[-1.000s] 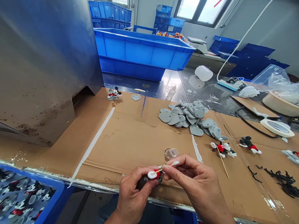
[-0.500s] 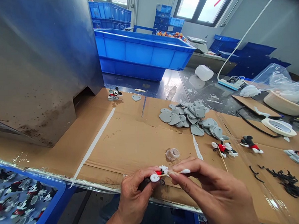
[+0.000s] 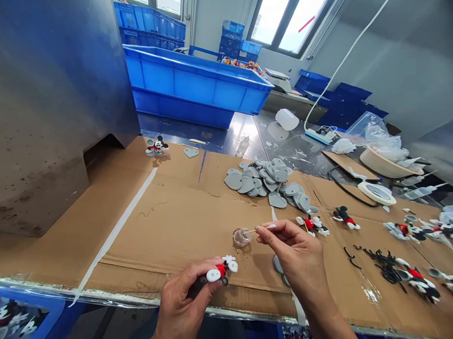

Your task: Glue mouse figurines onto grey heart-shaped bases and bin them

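My left hand (image 3: pixel 184 300) is closed round a small cartoon mouse figure (image 3: pixel 219 272) in black, red and white, held near the table's front edge. My right hand (image 3: pixel 291 249) pinches a thin wooden stick (image 3: pixel 249 232), whose tip reaches into a small clear cup (image 3: pixel 241 237) on the cardboard. A grey flat piece (image 3: pixel 277 264) lies partly hidden under my right hand.
A heap of grey heart-shaped pieces (image 3: pixel 267 182) lies mid-table. More mouse figures (image 3: pixel 313 223) and black bits (image 3: pixel 381 262) lie to the right, one figure (image 3: pixel 156 145) at the back left. A metal machine (image 3: pixel 44 98) stands left, a blue crate (image 3: pixel 191 85) behind, a tape roll (image 3: pixel 377 192) right.
My right hand has lifted the stick away from the figure and moved it up to the clear cup. My left hand with the figure has dropped slightly left. The view has shifted right.
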Action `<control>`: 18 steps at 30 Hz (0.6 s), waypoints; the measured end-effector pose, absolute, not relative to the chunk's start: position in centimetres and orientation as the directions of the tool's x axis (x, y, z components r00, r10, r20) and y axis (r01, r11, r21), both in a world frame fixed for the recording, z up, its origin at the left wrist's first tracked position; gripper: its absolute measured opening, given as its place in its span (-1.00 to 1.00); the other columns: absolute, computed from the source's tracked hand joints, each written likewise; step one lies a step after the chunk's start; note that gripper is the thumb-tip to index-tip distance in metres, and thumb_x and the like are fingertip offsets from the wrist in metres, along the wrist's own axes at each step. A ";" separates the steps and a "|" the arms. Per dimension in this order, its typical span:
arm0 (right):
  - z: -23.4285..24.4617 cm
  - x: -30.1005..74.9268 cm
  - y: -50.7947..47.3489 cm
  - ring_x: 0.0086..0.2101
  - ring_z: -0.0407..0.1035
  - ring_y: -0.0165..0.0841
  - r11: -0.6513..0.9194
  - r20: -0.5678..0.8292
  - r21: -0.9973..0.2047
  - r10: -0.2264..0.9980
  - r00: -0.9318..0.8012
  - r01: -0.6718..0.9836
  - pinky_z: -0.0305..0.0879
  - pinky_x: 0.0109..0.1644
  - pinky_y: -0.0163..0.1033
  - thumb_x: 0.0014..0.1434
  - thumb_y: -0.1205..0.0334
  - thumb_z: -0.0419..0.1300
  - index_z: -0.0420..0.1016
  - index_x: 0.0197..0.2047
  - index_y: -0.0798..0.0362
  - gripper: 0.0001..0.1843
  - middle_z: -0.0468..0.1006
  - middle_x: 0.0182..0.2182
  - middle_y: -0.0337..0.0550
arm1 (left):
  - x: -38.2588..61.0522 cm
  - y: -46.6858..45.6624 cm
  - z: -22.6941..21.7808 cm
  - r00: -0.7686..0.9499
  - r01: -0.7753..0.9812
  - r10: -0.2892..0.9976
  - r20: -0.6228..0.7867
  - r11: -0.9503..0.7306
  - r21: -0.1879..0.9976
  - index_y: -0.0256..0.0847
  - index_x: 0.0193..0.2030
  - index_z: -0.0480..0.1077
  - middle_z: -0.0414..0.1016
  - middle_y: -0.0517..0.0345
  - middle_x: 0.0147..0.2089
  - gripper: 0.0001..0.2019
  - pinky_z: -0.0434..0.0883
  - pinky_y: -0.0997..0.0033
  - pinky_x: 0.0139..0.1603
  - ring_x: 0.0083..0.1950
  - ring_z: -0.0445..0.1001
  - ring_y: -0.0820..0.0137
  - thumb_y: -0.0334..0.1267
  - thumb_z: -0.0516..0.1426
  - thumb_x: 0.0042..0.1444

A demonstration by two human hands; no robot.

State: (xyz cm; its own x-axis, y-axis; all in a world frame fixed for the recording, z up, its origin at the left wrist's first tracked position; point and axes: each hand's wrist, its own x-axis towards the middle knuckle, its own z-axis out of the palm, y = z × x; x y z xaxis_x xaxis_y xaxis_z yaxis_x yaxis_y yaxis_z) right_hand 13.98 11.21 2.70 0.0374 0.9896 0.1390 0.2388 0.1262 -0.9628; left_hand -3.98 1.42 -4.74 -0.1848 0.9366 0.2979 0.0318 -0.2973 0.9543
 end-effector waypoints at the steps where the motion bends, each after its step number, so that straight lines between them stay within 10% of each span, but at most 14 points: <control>1: 2.6 14.1 11.3 -0.46 0.50 -0.35 0.122 0.136 -0.963 0.990 0.044 0.242 0.45 -0.33 -0.29 -0.03 0.12 0.47 0.58 -0.42 0.06 -0.77 0.61 -0.49 -0.20 | -4.0 1.4 -4.8 -0.184 0.027 0.937 0.297 -0.298 0.954 0.08 -0.04 0.50 0.64 0.34 -0.01 -0.74 0.49 0.56 0.07 0.01 0.61 0.43 -0.40 0.21 0.23; 18: 1.7 14.5 12.5 -0.57 0.42 -0.45 -0.093 -0.089 -0.995 0.992 0.092 0.035 0.39 -0.45 -0.38 -0.22 0.14 0.55 0.60 -0.48 0.12 -0.70 0.56 -0.60 -0.22 | -4.0 1.4 -4.6 -0.188 0.045 0.936 0.299 -0.296 0.954 0.09 -0.05 0.50 0.64 0.36 0.00 -0.75 0.49 0.60 0.05 0.00 0.61 0.46 -0.40 0.20 0.23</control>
State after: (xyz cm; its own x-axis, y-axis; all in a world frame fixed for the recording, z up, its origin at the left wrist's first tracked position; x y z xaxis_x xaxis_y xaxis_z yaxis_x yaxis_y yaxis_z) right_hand 14.51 12.54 1.66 0.0917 0.9918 -0.0895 0.0352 -0.0930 -0.9950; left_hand -4.02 1.43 -4.55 -0.1879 0.9355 0.2992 0.0453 -0.2960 0.9541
